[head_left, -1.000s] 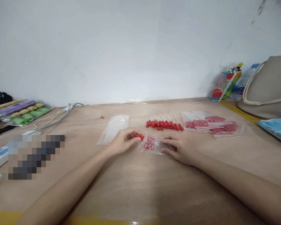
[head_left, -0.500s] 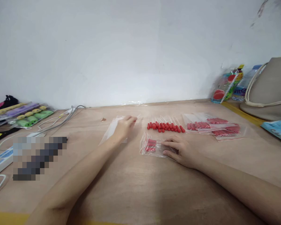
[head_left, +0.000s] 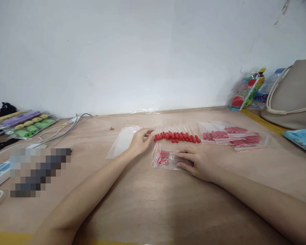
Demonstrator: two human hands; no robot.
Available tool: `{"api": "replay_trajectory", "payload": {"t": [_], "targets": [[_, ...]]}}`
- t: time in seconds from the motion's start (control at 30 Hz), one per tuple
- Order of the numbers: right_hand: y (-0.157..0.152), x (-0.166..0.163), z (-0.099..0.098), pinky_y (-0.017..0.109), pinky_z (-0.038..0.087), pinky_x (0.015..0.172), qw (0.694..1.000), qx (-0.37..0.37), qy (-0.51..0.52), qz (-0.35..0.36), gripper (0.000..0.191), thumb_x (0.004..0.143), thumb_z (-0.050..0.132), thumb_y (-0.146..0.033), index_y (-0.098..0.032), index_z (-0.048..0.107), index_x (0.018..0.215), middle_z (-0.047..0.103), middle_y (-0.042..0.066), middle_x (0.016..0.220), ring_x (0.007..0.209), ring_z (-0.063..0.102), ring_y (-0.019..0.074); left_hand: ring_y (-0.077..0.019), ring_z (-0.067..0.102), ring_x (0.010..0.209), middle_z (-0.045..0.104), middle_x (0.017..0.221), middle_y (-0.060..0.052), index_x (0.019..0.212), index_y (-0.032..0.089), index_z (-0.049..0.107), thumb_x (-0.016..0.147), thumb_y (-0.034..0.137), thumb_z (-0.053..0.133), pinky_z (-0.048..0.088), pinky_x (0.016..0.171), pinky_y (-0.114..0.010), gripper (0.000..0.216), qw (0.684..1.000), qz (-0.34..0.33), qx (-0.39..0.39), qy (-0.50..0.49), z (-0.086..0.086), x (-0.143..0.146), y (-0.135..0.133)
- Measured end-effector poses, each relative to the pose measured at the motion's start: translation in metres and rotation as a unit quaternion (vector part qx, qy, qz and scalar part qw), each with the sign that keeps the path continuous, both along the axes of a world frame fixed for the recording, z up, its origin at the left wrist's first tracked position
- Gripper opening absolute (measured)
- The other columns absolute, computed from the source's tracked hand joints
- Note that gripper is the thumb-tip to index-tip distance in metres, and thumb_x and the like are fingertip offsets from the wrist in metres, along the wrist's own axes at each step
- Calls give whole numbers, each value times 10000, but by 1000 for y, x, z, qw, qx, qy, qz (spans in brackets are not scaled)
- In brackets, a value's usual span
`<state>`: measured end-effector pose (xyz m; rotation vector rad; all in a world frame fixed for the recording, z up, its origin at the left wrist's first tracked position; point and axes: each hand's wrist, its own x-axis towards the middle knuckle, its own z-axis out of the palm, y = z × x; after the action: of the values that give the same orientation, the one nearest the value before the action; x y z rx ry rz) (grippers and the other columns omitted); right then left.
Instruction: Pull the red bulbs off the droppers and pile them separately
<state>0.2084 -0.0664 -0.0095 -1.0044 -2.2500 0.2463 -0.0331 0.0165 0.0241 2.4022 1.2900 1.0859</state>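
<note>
Near the middle of the tabletop, a transparent zip bag is laid with its sealing edge to the left, and red-ended sticks are seen inside it. Its right part is covered by the right hand, whose fingers are loosely bent with the thumb set apart; whether the film is pinched or merely pressed cannot be told. At the left end of the row of loose sticks, the left hand is placed with its fingertips at or just beside the shafts, though whether one is gripped cannot be made out. For neat work, it would seem best that the bag be pressed flat without creasing, that any stick be lifted by its shaft so that neighbours are not rolled, and that the sealing edge be left unblocked
</note>
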Motion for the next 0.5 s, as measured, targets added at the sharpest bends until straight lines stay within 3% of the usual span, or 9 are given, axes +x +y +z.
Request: {"api": "replay_trajectory", "payload": {"t": [0.07, 0.13, 0.23, 0.37, 0.5], "targets": [[0, 0, 1, 351, 473, 810, 1000, -2, -3, -1, 305, 810, 535, -335, -216, 597, 1084, 611, 77, 1006, 925, 558, 192, -130, 568, 767, 620, 877, -41, 898, 159, 595, 832, 291, 481, 464, 697, -248, 187, 998, 22, 14, -62, -2, -6, -21], [0, 0, 2, 349, 473, 809, 1000, -4, -4, -3, 302, 810, 536, -333, -206, 601, 1076, 621, 79, 996, 923, 562, 191, -126, 561, 748, 610, 805, -28, 829, 158, 601, 812, 272, 517, 453, 691, -242, 142, 997, -14, -5, -72, -7, -9, -42], [0, 1, 3, 342, 471, 808, 1000, -8, -6, 8, 292, 817, 528, -337, -209, 606, 1068, 627, 72, 997, 920, 565, 185, -128, 570, 772, 614, 858, -39, 832, 163, 635, 805, 258, 533, 449, 688, -236, 142, 992, -79, -80, -59, -13, -8, -64], [0, 3, 2, 305, 469, 779, 999, -14, -8, 48, 262, 842, 492, -320, -227, 619, 1051, 615, 64, 1019, 898, 567, 165, -121, 548, 745, 604, 936, -32, 1015, 200, 614, 787, 326, 569, 430, 642, -224, 264, 982, -113, -152, -17, -12, -3, -73], [1, 5, 1, 286, 464, 751, 997, -18, -9, 77, 244, 849, 481, -296, -233, 640, 1023, 616, 61, 985, 871, 564, 154, -120, 506, 702, 588, 861, -13, 1071, 213, 586, 770, 371, 586, 394, 606, -218, 340, 977, -141, -151, 60, -3, 1, -72]]}}
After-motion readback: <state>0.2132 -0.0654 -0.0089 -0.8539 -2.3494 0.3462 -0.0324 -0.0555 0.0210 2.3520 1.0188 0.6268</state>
